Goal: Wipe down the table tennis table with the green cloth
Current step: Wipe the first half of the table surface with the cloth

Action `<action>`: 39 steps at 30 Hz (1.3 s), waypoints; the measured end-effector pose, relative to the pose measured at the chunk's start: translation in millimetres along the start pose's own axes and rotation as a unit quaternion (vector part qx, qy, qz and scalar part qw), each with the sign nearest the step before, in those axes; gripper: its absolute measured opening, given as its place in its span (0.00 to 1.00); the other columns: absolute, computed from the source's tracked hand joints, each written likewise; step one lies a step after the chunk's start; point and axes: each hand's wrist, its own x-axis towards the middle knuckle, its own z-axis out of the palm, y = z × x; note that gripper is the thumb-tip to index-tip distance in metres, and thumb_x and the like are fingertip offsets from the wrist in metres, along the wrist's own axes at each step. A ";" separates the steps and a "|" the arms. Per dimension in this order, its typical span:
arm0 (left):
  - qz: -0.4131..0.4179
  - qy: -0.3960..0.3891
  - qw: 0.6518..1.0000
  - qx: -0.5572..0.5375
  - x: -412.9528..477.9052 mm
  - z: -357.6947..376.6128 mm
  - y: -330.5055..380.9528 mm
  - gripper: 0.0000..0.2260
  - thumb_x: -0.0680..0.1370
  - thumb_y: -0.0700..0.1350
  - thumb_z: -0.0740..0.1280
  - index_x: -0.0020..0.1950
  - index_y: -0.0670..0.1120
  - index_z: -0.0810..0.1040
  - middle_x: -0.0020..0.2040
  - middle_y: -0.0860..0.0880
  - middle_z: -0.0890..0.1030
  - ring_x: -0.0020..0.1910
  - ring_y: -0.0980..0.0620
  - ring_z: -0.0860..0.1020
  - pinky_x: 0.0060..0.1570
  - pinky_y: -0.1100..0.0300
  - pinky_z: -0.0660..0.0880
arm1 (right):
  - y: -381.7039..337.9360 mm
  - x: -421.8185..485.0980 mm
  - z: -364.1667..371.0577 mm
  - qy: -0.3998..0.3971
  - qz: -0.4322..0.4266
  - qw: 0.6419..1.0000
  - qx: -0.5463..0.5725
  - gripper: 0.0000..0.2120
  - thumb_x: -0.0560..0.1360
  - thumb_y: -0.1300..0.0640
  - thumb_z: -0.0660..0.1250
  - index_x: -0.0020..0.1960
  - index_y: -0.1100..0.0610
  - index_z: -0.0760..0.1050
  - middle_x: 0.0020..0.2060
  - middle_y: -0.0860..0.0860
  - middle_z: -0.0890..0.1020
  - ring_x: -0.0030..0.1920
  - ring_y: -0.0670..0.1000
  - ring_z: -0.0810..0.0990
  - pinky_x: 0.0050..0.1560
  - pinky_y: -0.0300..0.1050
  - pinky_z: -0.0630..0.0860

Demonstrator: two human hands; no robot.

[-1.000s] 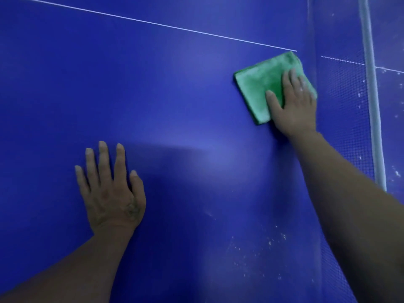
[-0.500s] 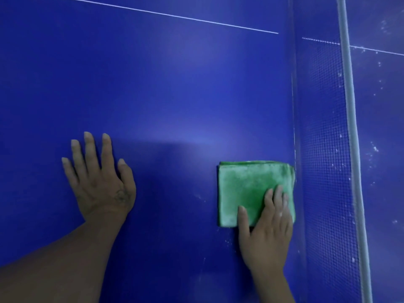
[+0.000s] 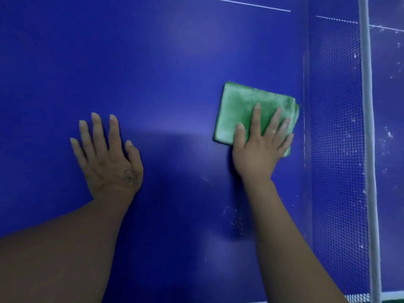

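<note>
Folded cloth (image 3: pixel 238 108) flat on worktop (image 3: pixel 164 62), just beside net (image 3: pixel 336 132). Right hand (image 3: pixel 258 152) presses it, fingers (image 3: pixel 256 119) straight, spread. Left hand (image 3: pixel 109 158) flat on worktop, fingers apart. Cloth likely soft, light, bunches easily; press flat palm mid-fold.

Both forearms (image 3: pixel 65 248) are bare, and the left hand (image 3: pixel 107 158) bears a small tattoo (image 3: pixel 130 177) by its thumb

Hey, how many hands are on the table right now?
2. The left hand rests flat on the bare blue table; the right hand presses the green cloth beside the net. Neither is hidden.
</note>
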 end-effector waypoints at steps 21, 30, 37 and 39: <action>0.026 0.029 0.999 -0.017 -7.4 -1.7 -3.6 0.30 0.87 0.57 0.49 0.89 0.50 0.54 0.90 0.45 0.50 0.88 0.41 0.46 0.86 0.38 0.42 | 81.3 -38.4 -3.3 0.016 -0.228 0.973 -0.020 0.31 0.86 0.34 0.55 0.86 0.42 0.62 0.88 0.55 0.57 0.87 0.63 0.55 0.86 0.67 0.49; 0.067 0.003 0.997 -0.031 -22.3 -13.7 -16.2 0.30 0.89 0.58 0.47 0.90 0.49 0.52 0.90 0.45 0.49 0.89 0.42 0.45 0.86 0.39 0.43 | 128.0 -138.5 -13.4 0.009 0.004 1.000 0.006 0.32 0.87 0.34 0.51 0.88 0.42 0.54 0.88 0.56 0.53 0.87 0.64 0.51 0.85 0.68 0.47; 0.075 -0.022 0.997 -0.026 -134.3 -16.3 -76.7 0.29 0.88 0.58 0.51 0.89 0.51 0.55 0.90 0.47 0.51 0.89 0.44 0.46 0.86 0.39 0.47 | 120.5 -258.9 -5.8 -0.029 0.109 0.993 0.026 0.33 0.86 0.34 0.51 0.88 0.44 0.55 0.89 0.52 0.46 0.88 0.62 0.45 0.84 0.71 0.44; 0.067 -0.011 0.997 -0.028 -133.9 -11.1 -77.8 0.29 0.87 0.57 0.53 0.88 0.51 0.59 0.89 0.47 0.53 0.89 0.44 0.48 0.86 0.40 0.47 | 114.4 -255.9 -1.6 -0.018 0.130 0.991 0.033 0.34 0.85 0.34 0.52 0.88 0.45 0.56 0.89 0.53 0.47 0.88 0.62 0.45 0.84 0.73 0.44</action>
